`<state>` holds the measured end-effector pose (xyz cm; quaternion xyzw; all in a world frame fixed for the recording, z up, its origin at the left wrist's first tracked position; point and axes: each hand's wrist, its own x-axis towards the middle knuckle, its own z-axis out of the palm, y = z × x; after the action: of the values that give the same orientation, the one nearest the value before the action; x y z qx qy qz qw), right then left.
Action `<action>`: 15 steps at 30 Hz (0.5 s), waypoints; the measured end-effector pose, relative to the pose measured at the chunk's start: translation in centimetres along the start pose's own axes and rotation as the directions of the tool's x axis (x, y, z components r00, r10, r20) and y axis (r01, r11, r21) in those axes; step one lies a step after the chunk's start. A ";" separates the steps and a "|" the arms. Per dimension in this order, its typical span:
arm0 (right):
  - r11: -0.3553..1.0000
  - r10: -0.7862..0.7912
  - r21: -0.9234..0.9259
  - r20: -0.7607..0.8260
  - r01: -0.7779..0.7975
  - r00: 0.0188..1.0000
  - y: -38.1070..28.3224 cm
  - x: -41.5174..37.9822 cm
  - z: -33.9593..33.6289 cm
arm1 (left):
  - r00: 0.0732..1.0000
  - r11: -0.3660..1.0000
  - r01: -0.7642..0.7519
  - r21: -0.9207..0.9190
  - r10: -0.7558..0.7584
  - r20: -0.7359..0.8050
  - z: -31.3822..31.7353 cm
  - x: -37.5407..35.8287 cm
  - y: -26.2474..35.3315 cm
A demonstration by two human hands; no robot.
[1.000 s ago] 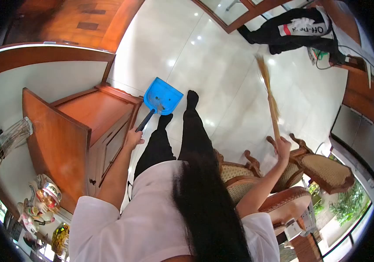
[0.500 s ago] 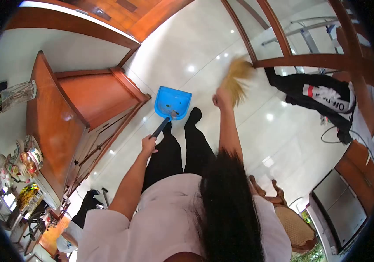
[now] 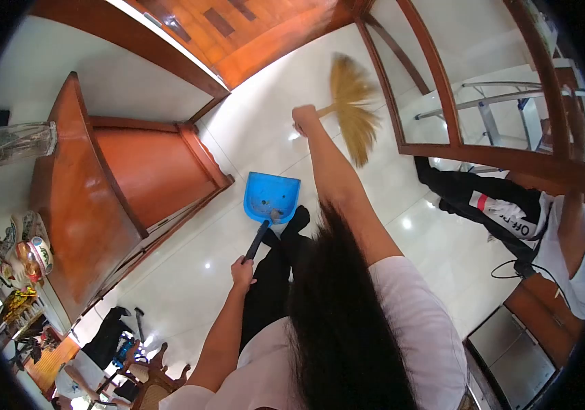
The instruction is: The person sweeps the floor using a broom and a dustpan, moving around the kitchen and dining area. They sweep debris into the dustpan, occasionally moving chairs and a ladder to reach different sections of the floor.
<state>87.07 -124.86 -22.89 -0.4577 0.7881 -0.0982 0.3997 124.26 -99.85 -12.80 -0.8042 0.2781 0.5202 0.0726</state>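
My left hand (image 3: 242, 273) is wrapped round the dark handle of a blue dustpan (image 3: 257, 188). The pan lies on the pale tiled floor (image 3: 237, 123) just in front of my feet, with some grey debris inside it near the handle. Stretched forward, my right hand (image 3: 305, 119) is closed round the short handle of a straw broom (image 3: 354, 102). The broom's yellow bristles fan out to the right of my fist, beyond the dustpan and apart from it.
A brown wooden cabinet (image 3: 142, 171) stands at the left. On the right is a wood-framed glass panel (image 3: 436, 75), with a seated person in black trousers (image 3: 470, 191) below it. Farther back at lower left is another person (image 3: 77, 376). An orange wooden floor (image 3: 237, 34) lies ahead.
My right hand has swung forward and left with the broom, whose bristles now show sharply. My left hand still grips the dustpan. The camera view has shifted and turned.
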 end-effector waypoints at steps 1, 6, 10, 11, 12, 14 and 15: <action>0.949 -0.135 -0.279 0.066 0.148 0.989 0.6 -0.4 0.3 | 1.000 1.000 -0.005 -0.011 0.006 0.013 -0.1 0.0 0.1; 0.783 0.358 0.584 -0.140 -0.215 0.923 2.8 -16.2 -6.1 | 0.999 0.999 -0.037 0.020 0.037 -0.017 -0.2 -0.2 0.8; 0.649 0.433 0.713 -0.060 -0.265 0.899 1.9 -26.4 -17.6 | 0.995 0.993 -0.086 0.079 0.090 -0.049 -0.5 -0.8 3.5; 0.636 0.473 0.726 -0.098 -0.262 0.876 1.1 -26.6 -19.8 | 0.993 0.993 -0.094 0.065 0.098 -0.070 -0.3 -0.2 3.1; 0.674 0.441 0.698 -0.118 -0.241 0.890 1.1 -25.2 -21.9 | 0.990 0.994 -0.101 0.051 0.106 -0.093 -0.1 0.4 2.9; 0.741 0.355 0.642 -0.129 -0.195 0.926 0.0 -20.3 -26.1 | 0.987 0.971 -0.149 0.188 0.156 -0.027 -0.5 1.7 3.2; 0.797 0.341 0.578 -0.190 -0.176 0.921 0.0 -16.1 -27.4 | 0.993 0.994 -0.085 0.069 0.090 -0.073 -0.2 2.2 4.0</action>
<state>71.55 -117.82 3.92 -0.1913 0.8307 -0.3290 0.4064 122.98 -104.05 -13.98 -0.8076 0.3326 0.4825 0.0657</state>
